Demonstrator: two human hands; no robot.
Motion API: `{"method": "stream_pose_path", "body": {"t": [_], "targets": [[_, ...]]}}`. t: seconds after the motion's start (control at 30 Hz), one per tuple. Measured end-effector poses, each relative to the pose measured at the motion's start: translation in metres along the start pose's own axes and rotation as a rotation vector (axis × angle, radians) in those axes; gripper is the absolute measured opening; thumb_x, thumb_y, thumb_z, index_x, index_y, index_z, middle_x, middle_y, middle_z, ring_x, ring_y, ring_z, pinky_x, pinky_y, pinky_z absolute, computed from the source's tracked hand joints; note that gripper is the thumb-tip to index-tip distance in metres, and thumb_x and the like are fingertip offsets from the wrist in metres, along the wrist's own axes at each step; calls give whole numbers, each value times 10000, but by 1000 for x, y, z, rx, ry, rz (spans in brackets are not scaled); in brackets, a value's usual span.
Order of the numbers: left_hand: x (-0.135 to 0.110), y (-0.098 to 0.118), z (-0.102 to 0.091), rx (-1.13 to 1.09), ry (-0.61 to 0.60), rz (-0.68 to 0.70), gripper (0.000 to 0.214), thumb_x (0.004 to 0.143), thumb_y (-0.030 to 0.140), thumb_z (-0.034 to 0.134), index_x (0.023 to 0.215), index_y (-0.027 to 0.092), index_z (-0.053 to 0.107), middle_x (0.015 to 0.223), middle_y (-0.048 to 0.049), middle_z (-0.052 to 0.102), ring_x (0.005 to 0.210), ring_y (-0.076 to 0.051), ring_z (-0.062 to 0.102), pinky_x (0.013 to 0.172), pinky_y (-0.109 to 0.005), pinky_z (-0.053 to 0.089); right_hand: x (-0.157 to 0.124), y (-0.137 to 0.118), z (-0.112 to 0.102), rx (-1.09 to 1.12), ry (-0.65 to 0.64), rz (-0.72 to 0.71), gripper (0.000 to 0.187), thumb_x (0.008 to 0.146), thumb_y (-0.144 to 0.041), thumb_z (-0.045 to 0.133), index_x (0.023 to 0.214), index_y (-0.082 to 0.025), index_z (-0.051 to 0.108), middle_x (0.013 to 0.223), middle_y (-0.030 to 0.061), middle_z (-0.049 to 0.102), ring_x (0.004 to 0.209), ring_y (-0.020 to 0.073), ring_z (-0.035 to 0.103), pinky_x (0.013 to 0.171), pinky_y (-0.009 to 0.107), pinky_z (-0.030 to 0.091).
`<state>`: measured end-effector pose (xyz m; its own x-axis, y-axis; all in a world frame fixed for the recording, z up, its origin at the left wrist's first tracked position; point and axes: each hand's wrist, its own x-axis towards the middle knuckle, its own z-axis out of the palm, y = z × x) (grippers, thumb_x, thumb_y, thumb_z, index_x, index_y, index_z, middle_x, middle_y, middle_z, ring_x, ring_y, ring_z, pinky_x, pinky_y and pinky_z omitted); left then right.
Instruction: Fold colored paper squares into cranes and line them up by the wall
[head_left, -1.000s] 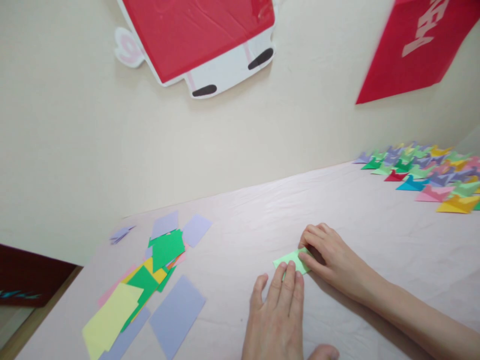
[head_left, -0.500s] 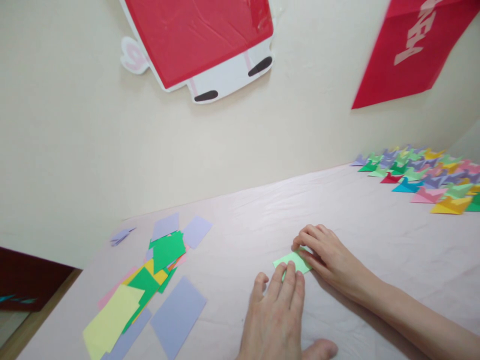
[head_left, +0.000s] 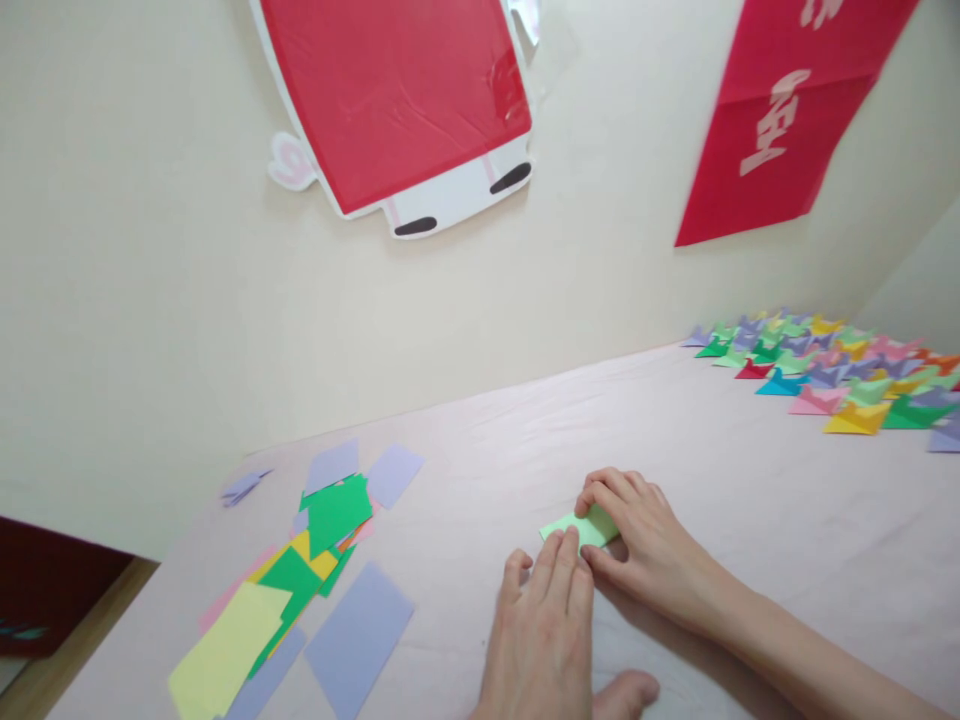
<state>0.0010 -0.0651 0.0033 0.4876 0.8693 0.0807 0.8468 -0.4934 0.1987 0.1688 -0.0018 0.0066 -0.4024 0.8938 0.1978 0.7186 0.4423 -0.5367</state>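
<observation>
A small light green sheet of paper [head_left: 561,526], apparently folded, lies on the cloth in front of me. My left hand [head_left: 541,625] is palm down with its fingers stretched out, fingertips touching the paper's near edge and thumb spread to the right. At the paper's right end, my right hand [head_left: 649,545] grips it, fingers bent over the far edge and thumb at the near edge. That hand hides the right end of the paper.
Loose coloured sheets [head_left: 285,585] lie scattered at left, with a single lavender sheet [head_left: 360,640] beside them. Small lavender pieces [head_left: 244,487] lie farther back. Rows of folded paper birds [head_left: 847,370] stand at far right. A pale wall [head_left: 450,320] bounds the cloth-covered surface [head_left: 480,430].
My right hand has shifted, its thumb coming down to the paper's near edge and its fingers reaching farther over the paper. My left hand stays at the near edge. The camera view has tilted slightly.
</observation>
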Motion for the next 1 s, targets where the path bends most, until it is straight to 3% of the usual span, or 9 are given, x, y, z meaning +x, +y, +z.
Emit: {"method": "stream_pose_path", "body": {"t": [0.23, 0.37, 0.57, 0.7, 0.8, 0.87, 0.93, 1.0], "targets": [[-11, -10, 9, 95, 172, -31, 660, 770, 730, 564, 1073, 155, 678, 1357, -145, 578, 1231, -349, 535, 987, -539, 410, 5, 9, -6, 134, -47, 27, 401, 646, -28, 461, 989, -219, 543, 1049, 63, 609, 998, 254, 516, 876, 429, 409], [-20, -13, 12, 143, 247, -46, 651, 789, 727, 543, 1117, 179, 666, 1351, -137, 584, 1210, -346, 538, 983, -536, 402, 5, 24, -6, 295, -40, 5, 566, 577, -8, 412, 1087, -215, 545, 1105, 71, 625, 1068, 244, 538, 960, 463, 417], [-28, -12, 18, 118, 259, -127, 572, 791, 686, 574, 1131, 233, 644, 1368, -87, 570, 1216, -323, 522, 1000, -513, 412, -1, 39, -8, 556, 7, 65, 581, 595, -68, 384, 1132, -206, 556, 1154, 85, 638, 1127, 219, 596, 1035, 441, 435], [-27, -8, 23, 68, 336, -265, 648, 808, 509, 615, 1333, 144, 510, 1409, -156, 516, 1277, -331, 471, 1024, -505, 408, -7, 31, -9, 443, 53, -33, 517, 687, -115, 435, 1175, -217, 570, 1211, 86, 614, 1177, 236, 558, 1053, 454, 422], [-16, -1, 15, 33, 373, -375, 726, 785, 364, 605, 1433, 137, 369, 1473, -163, 435, 1343, -314, 404, 1055, -509, 385, -9, 23, -9, 296, 19, -130, 548, 662, -119, 516, 1196, -222, 580, 1234, 91, 605, 1212, 261, 515, 1070, 471, 397], [-6, 4, 8, 15, 367, -412, 705, 777, 304, 586, 1428, 145, 366, 1480, -159, 424, 1355, -299, 393, 1053, -494, 397, -9, 21, -9, 264, -13, -153, 555, 667, -126, 545, 1211, -231, 576, 1237, 92, 606, 1209, 270, 507, 1062, 481, 400], [0, 11, 5, 15, 351, -426, 704, 776, 279, 585, 1431, 149, 361, 1487, -156, 409, 1361, -298, 384, 1040, -491, 419, -9, 22, -9, 275, -15, -165, 539, 689, -143, 558, 1219, -237, 569, 1234, 95, 608, 1203, 276, 506, 1058, 495, 398], [1, 21, 10, 15, 265, -348, 659, 785, 308, 617, 1400, 181, 415, 1472, -133, 426, 1329, -307, 417, 1001, -485, 464, -8, 25, -9, 284, -5, -180, 520, 709, -162, 570, 1223, -241, 567, 1242, 100, 606, 1206, 282, 503, 1055, 504, 397]]}}
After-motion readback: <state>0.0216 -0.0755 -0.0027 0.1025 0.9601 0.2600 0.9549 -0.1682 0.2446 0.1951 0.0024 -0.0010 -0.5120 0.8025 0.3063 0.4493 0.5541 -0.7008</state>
